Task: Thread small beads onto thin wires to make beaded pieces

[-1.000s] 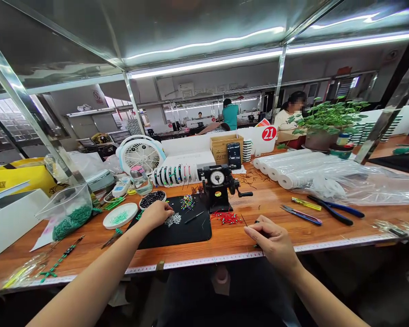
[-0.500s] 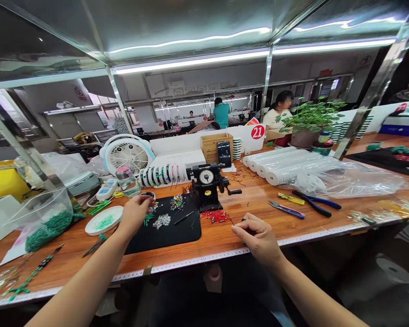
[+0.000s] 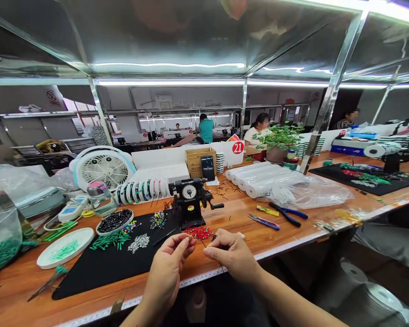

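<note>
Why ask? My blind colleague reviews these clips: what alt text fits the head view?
A person's left hand and right hand pinch together at the edge of a wooden workbench, by a heap of red-tipped pieces, beside a black mat and a black dial-faced hand-crank machine. Pliers lie to the right.

- A bare left hand (image 3: 167, 272) with short, unpainted fingernails
- A bare right hand (image 3: 230, 256), likewise ungloved
- A slender bare right forearm (image 3: 288, 302)
- Dark fabric clothing (image 3: 231, 306) across the lap
</note>
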Demonstrator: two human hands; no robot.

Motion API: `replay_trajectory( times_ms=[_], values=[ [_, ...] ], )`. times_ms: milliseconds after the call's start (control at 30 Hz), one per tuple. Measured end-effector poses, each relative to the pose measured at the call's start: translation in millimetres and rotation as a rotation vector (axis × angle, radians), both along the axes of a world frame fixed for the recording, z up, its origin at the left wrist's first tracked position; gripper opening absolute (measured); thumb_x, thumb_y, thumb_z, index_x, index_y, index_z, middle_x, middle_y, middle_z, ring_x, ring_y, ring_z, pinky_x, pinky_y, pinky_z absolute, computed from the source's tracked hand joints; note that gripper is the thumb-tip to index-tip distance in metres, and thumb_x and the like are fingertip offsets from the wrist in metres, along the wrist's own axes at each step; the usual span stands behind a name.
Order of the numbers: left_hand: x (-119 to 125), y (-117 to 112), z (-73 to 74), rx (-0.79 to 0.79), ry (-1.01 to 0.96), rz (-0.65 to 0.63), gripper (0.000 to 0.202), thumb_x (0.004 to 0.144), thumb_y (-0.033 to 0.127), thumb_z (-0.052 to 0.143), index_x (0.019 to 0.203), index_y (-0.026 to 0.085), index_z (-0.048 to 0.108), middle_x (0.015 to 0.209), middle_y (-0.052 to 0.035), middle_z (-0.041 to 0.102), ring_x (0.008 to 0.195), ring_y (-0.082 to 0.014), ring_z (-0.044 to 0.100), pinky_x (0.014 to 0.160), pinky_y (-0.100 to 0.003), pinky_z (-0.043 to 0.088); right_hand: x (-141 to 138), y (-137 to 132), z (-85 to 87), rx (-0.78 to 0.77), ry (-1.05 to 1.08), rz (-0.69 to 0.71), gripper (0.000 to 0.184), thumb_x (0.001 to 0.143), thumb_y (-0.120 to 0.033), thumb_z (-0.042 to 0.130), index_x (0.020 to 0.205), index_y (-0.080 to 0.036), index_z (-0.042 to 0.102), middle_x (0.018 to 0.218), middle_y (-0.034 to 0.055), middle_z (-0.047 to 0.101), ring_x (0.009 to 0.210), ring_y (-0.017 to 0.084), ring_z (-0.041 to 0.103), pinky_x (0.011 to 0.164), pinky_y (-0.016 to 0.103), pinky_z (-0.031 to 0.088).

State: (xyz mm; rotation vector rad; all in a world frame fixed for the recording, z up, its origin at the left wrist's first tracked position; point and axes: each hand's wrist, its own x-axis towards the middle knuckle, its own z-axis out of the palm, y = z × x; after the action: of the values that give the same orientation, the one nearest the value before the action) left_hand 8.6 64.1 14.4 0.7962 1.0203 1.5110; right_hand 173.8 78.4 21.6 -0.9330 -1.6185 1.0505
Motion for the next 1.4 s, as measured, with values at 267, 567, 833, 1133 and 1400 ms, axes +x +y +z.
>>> replay_trajectory(
  times_ms=[267,567,833,1133,1400],
  values=[
    [7,-10,4.2,0.172,0.285,0.071,0.041,0.068,0.03,0.072,0.104,0.018,0.054,0.081,-0.005,0.071,0.076,-0.0205,0.068,0.075,-0.031,0.054,-15,-11,1.6,-0.404,0.409,0.204,0.007,0.063,-0.018,0.071,0.058,-0.013,0.069,0.062,-0.0005,0.057,0.066,0.011,0.048,0.067,0.026,0.034],
    [8,-10,6.7,0.172,0.206,0.088,0.046,0.069,0.029,0.073,0.103,0.019,0.043,0.083,-0.0074,0.071,0.074,-0.0217,0.068,0.072,-0.034,0.055,-18,-11,-4.3,-0.474,0.526,0.238,0.007,0.061,-0.016,0.072,0.058,-0.013,0.068,0.061,-0.0002,0.057,0.064,0.01,0.048,0.066,0.026,0.034],
    [10,-13,5.4,0.203,0.259,0.103,0.041,0.073,0.029,0.07,0.102,0.019,0.044,0.083,-0.0066,0.071,0.078,-0.0213,0.068,0.072,-0.033,0.055,-18,-7,-6.9,-0.575,0.589,0.298,0.012,0.058,-0.014,0.072,0.052,-0.011,0.061,0.058,0.0008,0.055,0.061,0.01,0.048,0.066,0.026,0.035],
    [8,-15,-21.9,0.473,0.588,0.181,0.031,0.078,0.023,0.064,0.103,0.021,0.047,0.086,-0.0027,0.068,0.083,-0.0168,0.066,0.077,-0.029,0.053,-20,-8,-7.0,-0.448,0.372,0.157,0.022,0.065,-0.029,0.073,0.059,-0.012,0.061,0.057,-0.0015,0.053,0.058,0.009,0.043,0.059,0.024,0.032],
    [8,-16,-18.9,0.407,0.745,0.097,0.03,0.081,0.027,0.058,0.107,0.022,0.045,0.084,-0.002,0.065,0.08,-0.0159,0.063,0.068,-0.026,0.052,-12,2,-6.6,-0.101,0.134,0.015,0.022,0.071,-0.034,0.069,0.082,-0.015,0.069,0.079,0.0029,0.063,0.076,0.015,0.054,0.071,0.028,0.04]
  ],
)
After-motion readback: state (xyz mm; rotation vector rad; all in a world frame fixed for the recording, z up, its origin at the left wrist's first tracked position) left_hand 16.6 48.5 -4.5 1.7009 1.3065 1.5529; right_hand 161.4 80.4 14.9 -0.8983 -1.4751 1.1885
